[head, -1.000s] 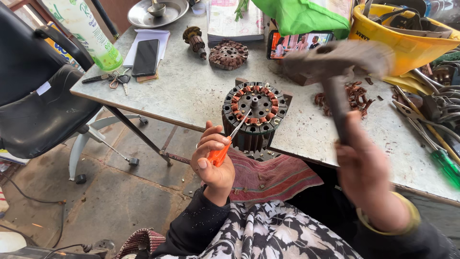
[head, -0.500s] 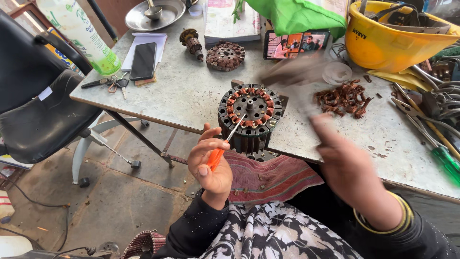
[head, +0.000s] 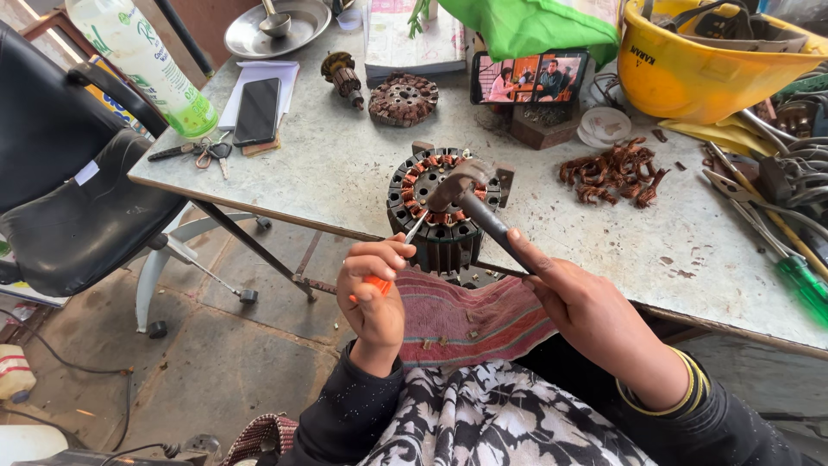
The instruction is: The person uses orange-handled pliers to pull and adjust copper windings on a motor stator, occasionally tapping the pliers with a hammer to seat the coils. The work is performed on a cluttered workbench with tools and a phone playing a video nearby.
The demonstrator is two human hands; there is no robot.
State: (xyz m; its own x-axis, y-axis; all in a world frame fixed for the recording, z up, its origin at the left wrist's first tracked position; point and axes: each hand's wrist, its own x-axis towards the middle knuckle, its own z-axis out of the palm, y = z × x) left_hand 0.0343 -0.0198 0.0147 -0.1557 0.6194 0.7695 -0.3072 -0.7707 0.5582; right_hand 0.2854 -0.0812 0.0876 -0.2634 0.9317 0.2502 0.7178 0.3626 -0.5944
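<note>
Stator (head: 442, 211) sits at the table (head: 345, 164) edge, above a striped cloth (head: 470, 315). Hammer (head: 461, 185), raised and blurred a moment ago, is now down with its head over the copper windings. Right hand (head: 595, 315) closed on its handle; left hand (head: 373, 289) grips the screwdriver (head: 397, 259), tip in the windings. Copper scraps (head: 614, 171) lie to the right.

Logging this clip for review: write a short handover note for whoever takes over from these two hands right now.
Left hand: grips an orange-handled screwdriver, tip set in the motor stator at the table edge.
Right hand: holds a hammer, head over the stator's top.
Done: a pile of copper scraps lies to the right.
Left: copper winding is still in the stator.
</note>
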